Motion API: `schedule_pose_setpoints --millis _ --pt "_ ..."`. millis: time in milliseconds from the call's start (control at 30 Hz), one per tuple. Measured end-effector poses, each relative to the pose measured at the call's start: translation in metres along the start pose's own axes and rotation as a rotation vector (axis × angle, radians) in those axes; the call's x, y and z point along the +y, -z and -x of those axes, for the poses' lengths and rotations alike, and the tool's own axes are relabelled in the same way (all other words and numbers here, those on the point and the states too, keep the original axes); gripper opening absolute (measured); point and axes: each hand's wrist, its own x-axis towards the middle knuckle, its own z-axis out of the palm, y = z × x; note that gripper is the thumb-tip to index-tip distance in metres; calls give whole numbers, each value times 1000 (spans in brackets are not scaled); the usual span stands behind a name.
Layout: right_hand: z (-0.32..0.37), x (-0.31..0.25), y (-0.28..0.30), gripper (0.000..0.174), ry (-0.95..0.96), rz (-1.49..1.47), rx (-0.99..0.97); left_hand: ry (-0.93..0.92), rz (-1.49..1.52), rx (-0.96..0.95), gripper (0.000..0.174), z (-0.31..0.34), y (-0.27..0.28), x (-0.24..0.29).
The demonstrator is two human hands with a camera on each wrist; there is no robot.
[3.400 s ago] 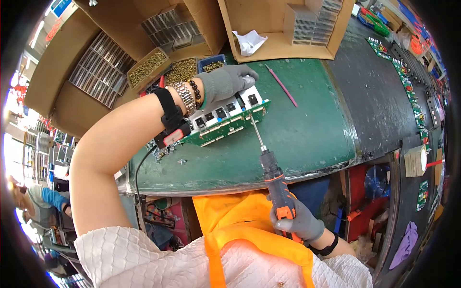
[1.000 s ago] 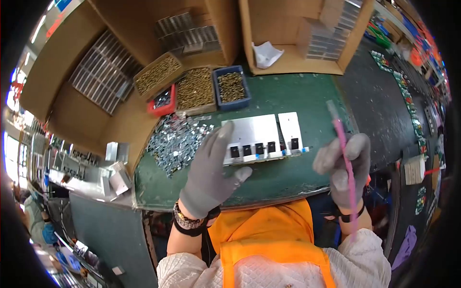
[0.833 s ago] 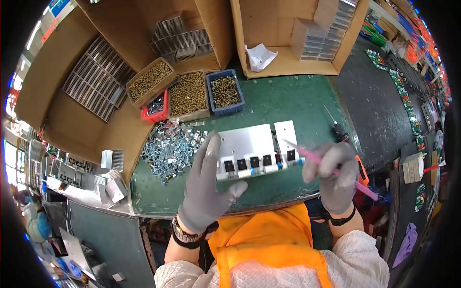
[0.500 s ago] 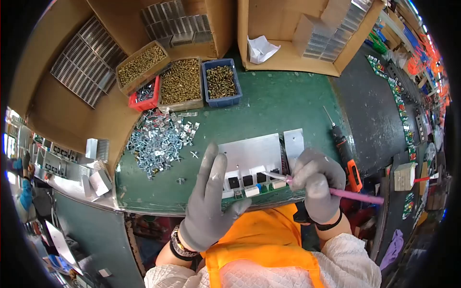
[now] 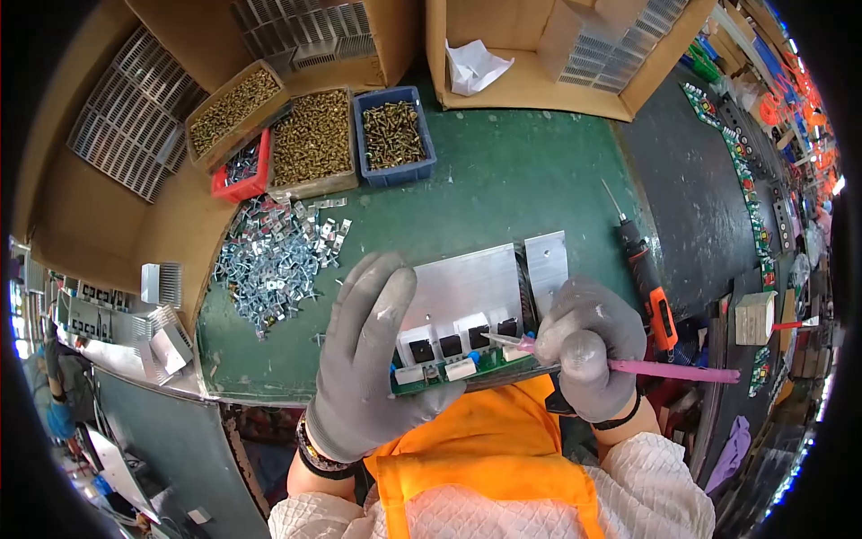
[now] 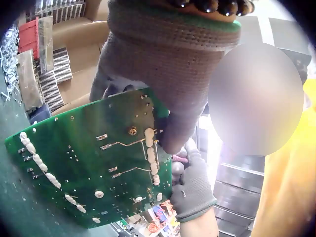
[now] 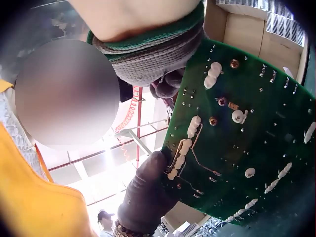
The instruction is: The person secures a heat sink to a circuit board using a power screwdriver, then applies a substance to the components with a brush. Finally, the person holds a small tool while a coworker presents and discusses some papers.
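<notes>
My gloved left hand [image 5: 364, 368] grips the left end of a green circuit board [image 5: 489, 361], thumb underneath and fingers at the heat sink side. An aluminium heat sink [image 5: 462, 278] and a narrower metal plate [image 5: 546, 260] stand on the board, with black components [image 5: 420, 349] along the front. My gloved right hand [image 5: 593, 346] pinches a slim pink pen-like tool [image 5: 673, 369] near its pale pointed end, the tip right at one black component. Both wrist views show the board's underside [image 6: 74, 163] raised and tilted, with white blobs and solder points.
An electric screwdriver [image 5: 648, 287] lies to the right on the green tabletop. Loose metal clips [image 5: 269, 260] form a pile at the left. Behind them stand a blue bin [image 5: 395, 135] and other bins of brass-coloured screws, then cardboard boxes [image 5: 525, 99] with heat sinks.
The electric screwdriver has left my right hand and lies on the table; the pink tool is picked up instead. Its tip has come down to the black components. My left hand now grips the board's left end.
</notes>
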Motion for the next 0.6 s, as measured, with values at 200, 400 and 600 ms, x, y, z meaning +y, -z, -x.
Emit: schedule_pose_setpoints --millis 200,400,600 --pt "-2 4 -2 24 59 67 0 -1 -20 3 99 -1 0 1" --pt "-6 -6 -8 29 96 -146 -37 -9 -42 19 101 -2 0 1" --pt "-15 -14 -24 40 82 5 -177 -48 -20 36 102 -3 2 1"
